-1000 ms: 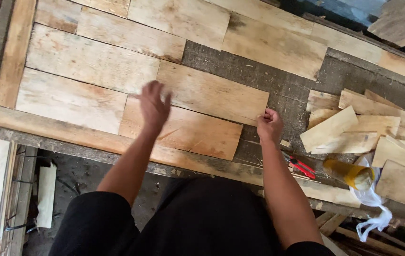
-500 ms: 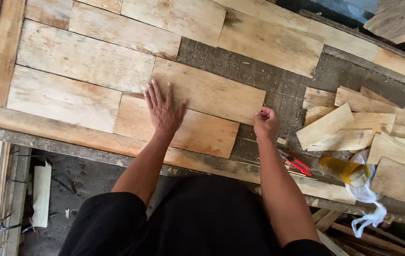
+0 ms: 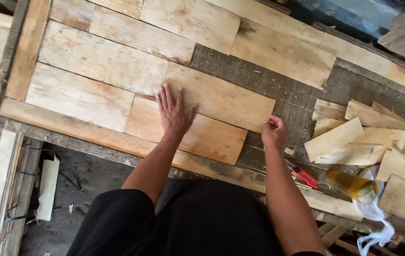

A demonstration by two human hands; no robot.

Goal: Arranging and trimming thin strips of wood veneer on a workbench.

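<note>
Plank [image 3: 197,135] — left hand [image 3: 174,114] flat atop

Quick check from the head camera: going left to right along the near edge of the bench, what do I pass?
Left hand flat on a wooden piece → right hand, closed in a fist at the board's edge → red-handled tool → yellow bottle lying on its side → white plastic bag.

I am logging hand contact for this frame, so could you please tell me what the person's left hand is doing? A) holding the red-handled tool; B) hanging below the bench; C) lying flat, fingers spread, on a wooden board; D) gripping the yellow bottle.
C: the left hand lies palm-down with fingers spread on the pale wooden board.
</note>
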